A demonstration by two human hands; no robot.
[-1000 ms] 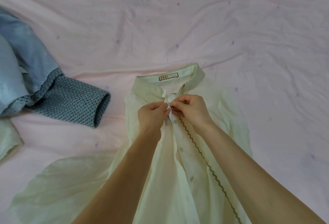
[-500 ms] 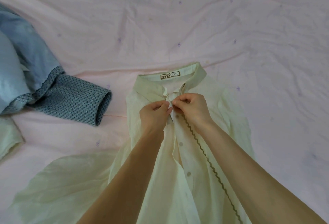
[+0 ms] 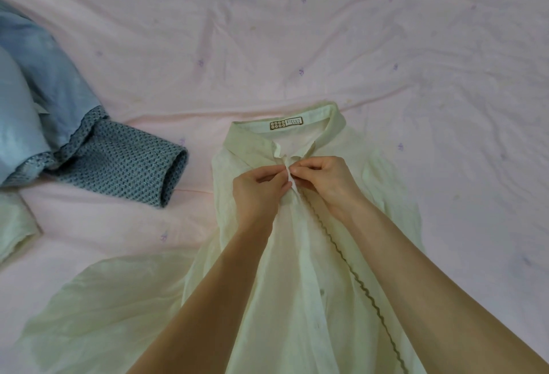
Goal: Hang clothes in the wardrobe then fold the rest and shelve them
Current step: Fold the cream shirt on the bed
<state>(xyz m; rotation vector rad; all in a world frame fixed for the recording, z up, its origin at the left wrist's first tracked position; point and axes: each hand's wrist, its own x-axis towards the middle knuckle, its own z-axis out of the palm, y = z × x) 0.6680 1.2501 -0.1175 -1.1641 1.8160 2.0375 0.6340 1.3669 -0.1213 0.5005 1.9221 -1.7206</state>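
Note:
A pale yellow-green shirt (image 3: 312, 269) lies front up on the pink bedsheet (image 3: 297, 31), collar away from me, with a brown label inside the collar and a dark zigzag trim down its placket. My left hand (image 3: 258, 192) pinches the left edge of the placket just below the collar. My right hand (image 3: 326, 180) pinches the facing edge with the trim. The fingertips of both hands meet at the top of the placket, and they hide the button there.
A blue garment (image 3: 44, 106) with a dark knit-patterned cuff (image 3: 127, 171) lies at the left. Another pale green piece of cloth (image 3: 15, 225) shows at the left edge. The shirt's left sleeve (image 3: 104, 308) spreads out toward the lower left.
Both hands stay pinched at the same spot on the placket, with only slight finger movement. The view has shifted a little.

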